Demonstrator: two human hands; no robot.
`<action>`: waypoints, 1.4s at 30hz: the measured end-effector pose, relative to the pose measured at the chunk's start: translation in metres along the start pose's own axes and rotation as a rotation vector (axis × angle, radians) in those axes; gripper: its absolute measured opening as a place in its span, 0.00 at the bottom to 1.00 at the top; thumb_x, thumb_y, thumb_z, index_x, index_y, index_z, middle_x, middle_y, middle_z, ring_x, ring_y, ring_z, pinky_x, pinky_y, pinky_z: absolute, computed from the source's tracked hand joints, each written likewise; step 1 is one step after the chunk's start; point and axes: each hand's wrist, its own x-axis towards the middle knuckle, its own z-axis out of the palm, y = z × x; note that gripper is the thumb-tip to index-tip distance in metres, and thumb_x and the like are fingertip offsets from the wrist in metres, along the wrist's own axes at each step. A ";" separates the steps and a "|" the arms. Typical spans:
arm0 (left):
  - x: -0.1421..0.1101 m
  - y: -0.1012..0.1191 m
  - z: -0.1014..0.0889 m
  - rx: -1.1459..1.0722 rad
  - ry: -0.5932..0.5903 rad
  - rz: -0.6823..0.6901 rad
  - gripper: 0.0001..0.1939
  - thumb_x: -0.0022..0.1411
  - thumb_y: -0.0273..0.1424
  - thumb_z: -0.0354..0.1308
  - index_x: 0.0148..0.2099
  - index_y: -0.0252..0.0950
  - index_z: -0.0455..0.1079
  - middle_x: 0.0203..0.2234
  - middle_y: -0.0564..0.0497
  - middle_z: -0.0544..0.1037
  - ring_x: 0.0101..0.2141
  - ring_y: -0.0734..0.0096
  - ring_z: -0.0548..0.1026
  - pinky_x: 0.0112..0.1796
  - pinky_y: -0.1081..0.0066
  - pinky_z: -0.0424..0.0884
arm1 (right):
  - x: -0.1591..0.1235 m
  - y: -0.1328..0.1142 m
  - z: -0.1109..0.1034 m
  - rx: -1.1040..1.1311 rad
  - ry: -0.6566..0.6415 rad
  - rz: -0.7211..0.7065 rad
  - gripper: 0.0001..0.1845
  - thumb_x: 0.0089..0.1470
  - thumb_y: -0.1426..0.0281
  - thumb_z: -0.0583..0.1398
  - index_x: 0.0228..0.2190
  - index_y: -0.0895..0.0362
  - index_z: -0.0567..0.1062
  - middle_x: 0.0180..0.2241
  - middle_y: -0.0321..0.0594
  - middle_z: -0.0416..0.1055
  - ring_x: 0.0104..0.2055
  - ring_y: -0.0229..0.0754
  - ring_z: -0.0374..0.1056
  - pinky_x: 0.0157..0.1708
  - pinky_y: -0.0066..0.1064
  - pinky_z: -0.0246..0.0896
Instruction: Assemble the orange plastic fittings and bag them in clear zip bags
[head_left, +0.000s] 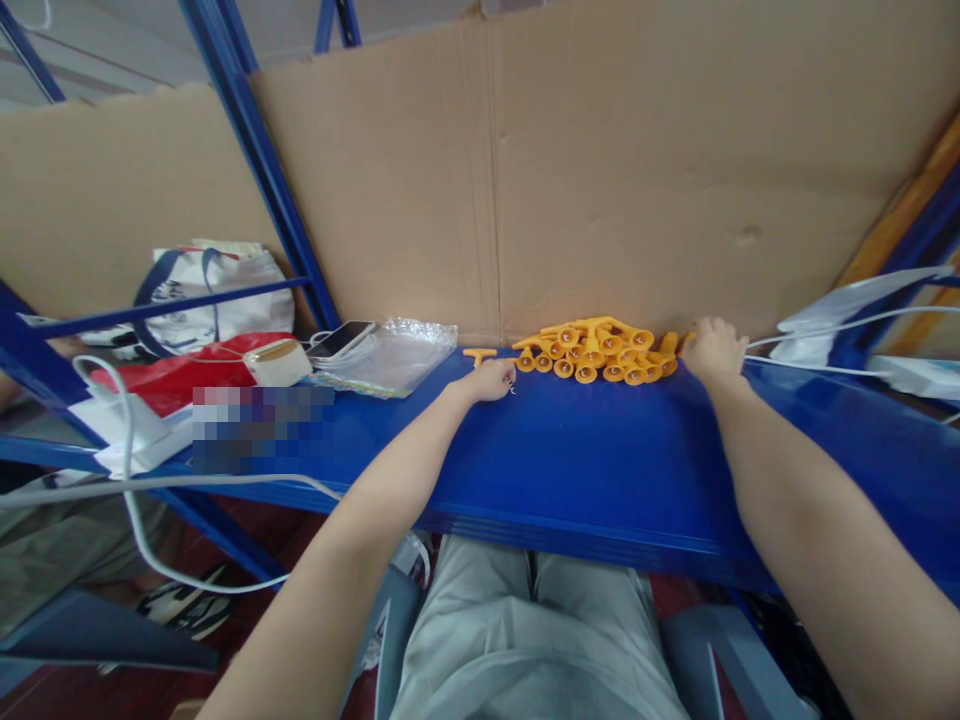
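Far on the flat blue tabletop (570,460), the left hand (493,381) clasps a small metal spiral (512,387); the right hand (716,347), grip unclear, sits beside heaped yellow plastic cones (592,352); light contact suits them.

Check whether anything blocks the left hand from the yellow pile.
Nothing visible does: the left hand, a small metal spiral at its fingers, is right beside the left end of the yellow pile.

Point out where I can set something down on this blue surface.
The widest bare patch of the blue surface lies in front of the yellow pieces, between the left forearm and the right forearm. Another lies right of the right forearm, in front of the white cable. The left end is crowded: red bag, phone and clear plastic bag.
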 end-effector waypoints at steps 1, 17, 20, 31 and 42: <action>0.000 0.000 0.001 0.006 0.001 0.002 0.16 0.53 0.18 0.51 0.39 0.34 0.76 0.41 0.46 0.81 0.44 0.63 0.78 0.49 0.68 0.72 | -0.003 0.005 0.007 -0.007 -0.019 -0.022 0.25 0.57 0.75 0.49 0.53 0.65 0.72 0.55 0.62 0.68 0.57 0.61 0.62 0.52 0.54 0.56; -0.001 0.000 -0.001 0.025 -0.003 0.009 0.15 0.54 0.18 0.51 0.39 0.35 0.74 0.40 0.48 0.81 0.42 0.66 0.78 0.46 0.71 0.72 | 0.004 0.024 0.033 -0.030 -0.206 -0.220 0.35 0.58 0.72 0.51 0.66 0.59 0.58 0.68 0.51 0.56 0.66 0.58 0.57 0.60 0.59 0.54; -0.001 0.000 0.000 0.030 0.000 0.005 0.15 0.54 0.18 0.51 0.39 0.35 0.74 0.40 0.47 0.81 0.42 0.65 0.78 0.46 0.71 0.72 | 0.003 0.023 0.030 -0.027 -0.199 -0.226 0.36 0.57 0.72 0.52 0.67 0.58 0.56 0.68 0.52 0.54 0.66 0.59 0.56 0.59 0.59 0.55; -0.002 0.003 -0.003 0.037 -0.006 0.008 0.15 0.55 0.17 0.50 0.39 0.34 0.75 0.41 0.46 0.81 0.43 0.65 0.78 0.48 0.69 0.72 | 0.002 0.018 0.025 -0.059 -0.084 -0.209 0.28 0.59 0.73 0.51 0.60 0.63 0.67 0.55 0.61 0.68 0.57 0.62 0.63 0.51 0.54 0.62; -0.001 0.001 -0.001 0.010 -0.006 -0.010 0.16 0.55 0.17 0.50 0.40 0.34 0.74 0.42 0.46 0.81 0.44 0.64 0.78 0.50 0.68 0.72 | 0.006 0.025 0.034 0.058 -0.026 -0.127 0.22 0.57 0.75 0.51 0.50 0.61 0.75 0.48 0.56 0.73 0.48 0.55 0.70 0.47 0.44 0.64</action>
